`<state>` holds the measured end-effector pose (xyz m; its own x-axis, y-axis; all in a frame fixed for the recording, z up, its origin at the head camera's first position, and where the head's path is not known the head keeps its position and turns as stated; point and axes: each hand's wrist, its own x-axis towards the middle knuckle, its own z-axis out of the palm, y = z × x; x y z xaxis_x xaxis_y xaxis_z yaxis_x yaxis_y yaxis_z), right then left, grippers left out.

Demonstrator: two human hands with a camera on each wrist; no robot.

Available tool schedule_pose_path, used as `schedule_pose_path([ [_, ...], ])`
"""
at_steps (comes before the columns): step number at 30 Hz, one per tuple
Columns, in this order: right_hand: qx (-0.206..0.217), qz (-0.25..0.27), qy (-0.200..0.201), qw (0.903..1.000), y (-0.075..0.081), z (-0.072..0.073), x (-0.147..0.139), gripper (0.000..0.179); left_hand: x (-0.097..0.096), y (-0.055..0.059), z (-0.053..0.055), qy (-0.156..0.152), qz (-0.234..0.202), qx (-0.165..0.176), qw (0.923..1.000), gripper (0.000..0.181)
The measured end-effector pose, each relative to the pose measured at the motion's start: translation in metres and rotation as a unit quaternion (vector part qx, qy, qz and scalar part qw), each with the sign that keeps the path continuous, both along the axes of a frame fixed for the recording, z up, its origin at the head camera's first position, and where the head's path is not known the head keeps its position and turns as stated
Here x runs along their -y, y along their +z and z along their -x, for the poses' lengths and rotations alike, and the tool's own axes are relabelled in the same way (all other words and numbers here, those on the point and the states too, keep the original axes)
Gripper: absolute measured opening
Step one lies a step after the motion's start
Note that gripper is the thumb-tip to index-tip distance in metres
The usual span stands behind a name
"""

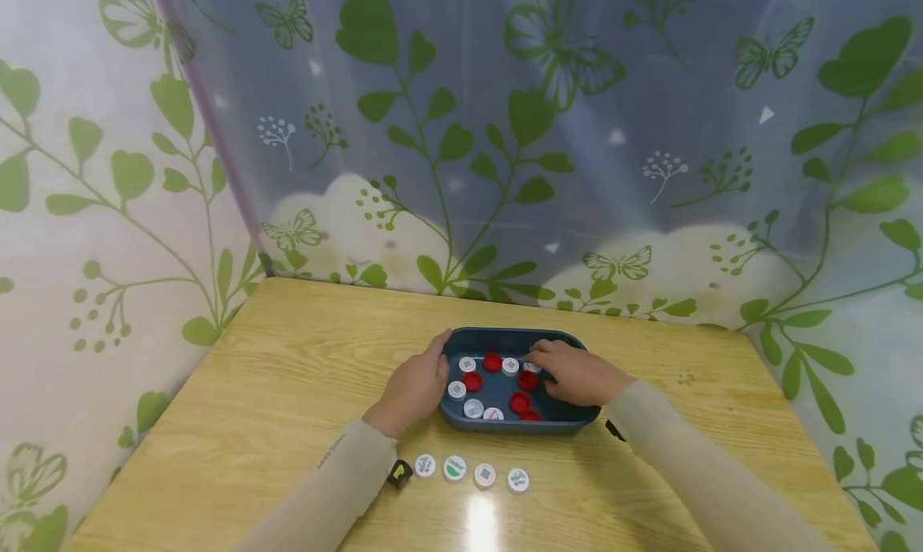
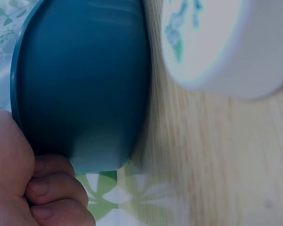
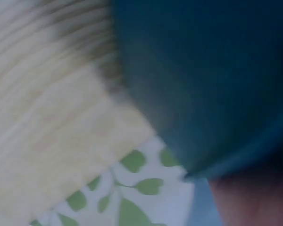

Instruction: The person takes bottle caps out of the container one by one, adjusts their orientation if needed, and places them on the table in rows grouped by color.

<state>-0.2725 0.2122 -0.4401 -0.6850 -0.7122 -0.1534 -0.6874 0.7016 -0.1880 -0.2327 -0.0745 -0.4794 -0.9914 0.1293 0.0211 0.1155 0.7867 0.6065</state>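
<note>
A dark blue oval tub (image 1: 519, 428) stands on the table with several white and red bottle caps inside. At its left end my left hand (image 1: 414, 388) grips the rim; the left wrist view shows fingers (image 2: 59, 190) curled against the tub's outer wall. My right hand (image 1: 580, 373) reaches over the right end into the tub, thumb apart from the fingers. Its fingertips are right over a white bottle cap (image 1: 532, 367), which they partly cover. A red bottle cap (image 1: 528, 380) lies just below that one. The right wrist view is blurred, and the tub wall (image 3: 203, 84) hides most of this hand.
In front of the tub, several white bottle caps lie in a row on the wooden table (image 1: 324, 328), from a left one (image 1: 425, 465) to a right one (image 1: 517, 480). A leaf-and-butterfly patterned curtain (image 1: 461, 151) hangs behind the table and along both sides.
</note>
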Motion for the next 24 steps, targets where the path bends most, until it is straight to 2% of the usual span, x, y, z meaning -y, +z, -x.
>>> schedule_pose_path([
  [3, -0.02, -0.012, 0.016, 0.9996, -0.01, 0.004, -0.004, 0.049, 0.001, -0.001, -0.001, 0.0, -0.004, 0.003, 1.0, 0.053],
  [6, -0.066, -0.013, 0.033, 0.9972, -0.021, 0.006, -0.008, 0.047, 0.001, 0.0, -0.001, 0.0, -0.007, 0.004, 1.0, 0.053],
  [10, -0.105, 0.002, 0.028, 0.994, -0.032, 0.005, -0.007, 0.037, 0.001, 0.0, -0.001, 0.0, -0.005, 0.005, 1.0, 0.053],
  [17, -0.122, 0.028, -0.018, 0.992, -0.037, 0.0, -0.005, 0.021, 0.001, -0.001, 0.0, -0.003, -0.008, 0.008, 0.9999, 0.053],
  [24, -0.119, 0.031, -0.037, 0.9917, -0.037, 0.0, -0.003, 0.018, 0.002, -0.003, 0.001, -0.002, -0.011, 0.012, 0.9999, 0.053],
])
